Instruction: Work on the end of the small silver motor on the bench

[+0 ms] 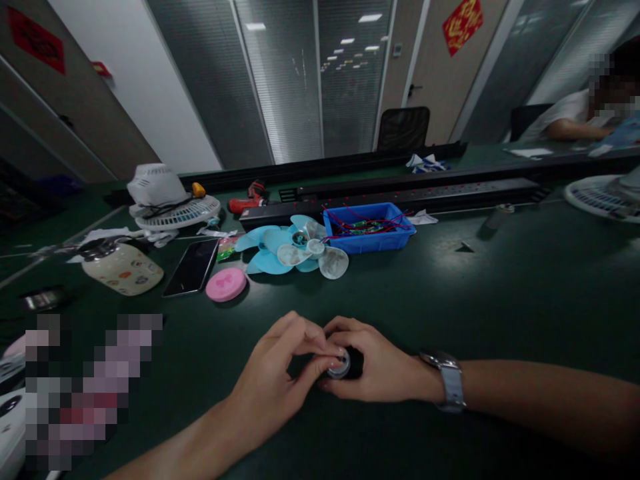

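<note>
1. Landmark: the blue tray (373,241), on the dark green table (500,307). It contains wires (370,227) and small green parts.
2. Workpiece: a small round metallic part (339,367), located between the two hands, on the near side of the tray.
3. Right hand (383,363): fingers and thumb curled around the part, gripping it from the side. A watch (454,383) is worn on this wrist.
4. Left hand (285,360): thumb and forefinger pressed together at the top of the part. Whether they pinch a smaller piece is hidden.
5. Left of the tray, just beside it: light-blue fan blades (270,250) and a translucent fan blade (334,263).
6. Farther left of the tray: a pink disc (227,285), then a phone (191,268).
7. Left of and behind the tray: a red drill (243,203).
8. Right of the tray, well apart: a small cylinder (499,217).
</note>
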Action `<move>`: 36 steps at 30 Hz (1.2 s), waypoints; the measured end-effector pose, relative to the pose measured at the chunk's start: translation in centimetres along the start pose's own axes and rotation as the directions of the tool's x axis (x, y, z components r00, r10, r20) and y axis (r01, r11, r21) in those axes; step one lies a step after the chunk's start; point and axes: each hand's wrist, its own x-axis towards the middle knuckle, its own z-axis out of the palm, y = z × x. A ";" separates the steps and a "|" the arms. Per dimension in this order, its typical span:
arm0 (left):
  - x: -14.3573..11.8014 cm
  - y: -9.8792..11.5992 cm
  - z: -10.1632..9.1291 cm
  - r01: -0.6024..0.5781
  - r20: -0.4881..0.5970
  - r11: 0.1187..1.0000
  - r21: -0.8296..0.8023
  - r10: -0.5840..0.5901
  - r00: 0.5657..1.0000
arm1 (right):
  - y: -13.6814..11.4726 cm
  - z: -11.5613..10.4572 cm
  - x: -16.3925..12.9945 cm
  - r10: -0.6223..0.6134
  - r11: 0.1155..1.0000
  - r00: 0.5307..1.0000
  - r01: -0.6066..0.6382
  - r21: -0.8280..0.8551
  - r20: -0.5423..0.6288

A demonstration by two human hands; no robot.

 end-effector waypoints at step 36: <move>-0.6 0.0 0.0 -0.058 -0.186 0.998 -0.037 0.050 0.981 | 0.7 0.1 0.0 0.033 0.983 0.999 -0.033 0.183 0.001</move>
